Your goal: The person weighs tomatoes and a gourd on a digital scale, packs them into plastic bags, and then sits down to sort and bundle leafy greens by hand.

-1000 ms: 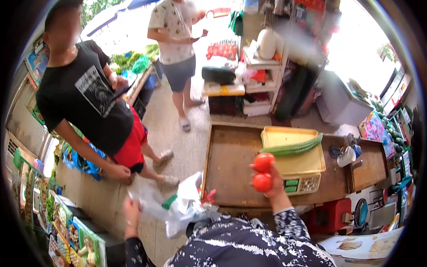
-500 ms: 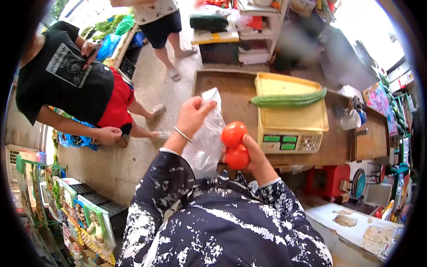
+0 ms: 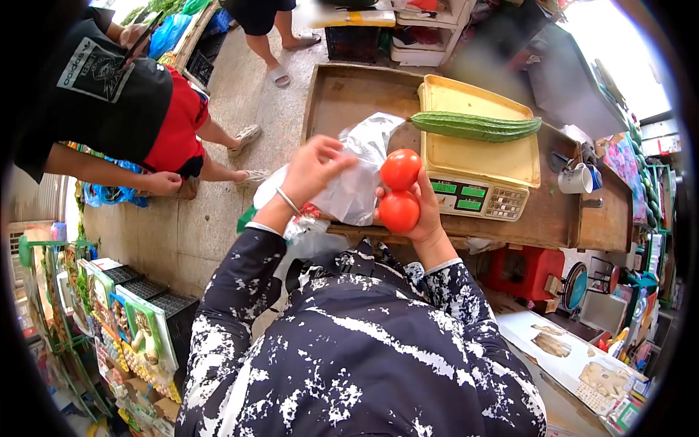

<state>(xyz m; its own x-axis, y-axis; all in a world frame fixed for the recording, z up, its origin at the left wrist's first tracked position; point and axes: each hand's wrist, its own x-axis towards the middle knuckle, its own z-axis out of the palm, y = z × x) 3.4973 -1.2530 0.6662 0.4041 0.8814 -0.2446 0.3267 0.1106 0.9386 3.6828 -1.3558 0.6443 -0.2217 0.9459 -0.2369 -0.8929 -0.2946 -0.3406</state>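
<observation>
Two red tomatoes (image 3: 400,191), one above the other, are gripped in my right hand (image 3: 427,211), in front of the scale. My left hand (image 3: 313,173), with a bangle at the wrist, is slightly blurred; its thumb and fingers look apart. Beside and behind its fingertips is a clear plastic bag (image 3: 357,191), spread between my hands at the table's near edge. Whether my right fingers also touch the bag is hidden. A long ridged green gourd (image 3: 477,127) lies across the yellow tray of the weighing scale (image 3: 477,198).
The scale stands on a wooden tray-like table (image 3: 338,91) with a raised rim. A white mug (image 3: 575,179) sits at its right. More plastic bags (image 3: 302,227) hang near my waist. A person in red shorts (image 3: 175,124) stands at left; another person's legs (image 3: 269,44) show farther back.
My left hand has come away from the bag's upper edge, and the bag has spread out toward the gourd. The tomatoes remain in my right hand. The view has tilted downward.
</observation>
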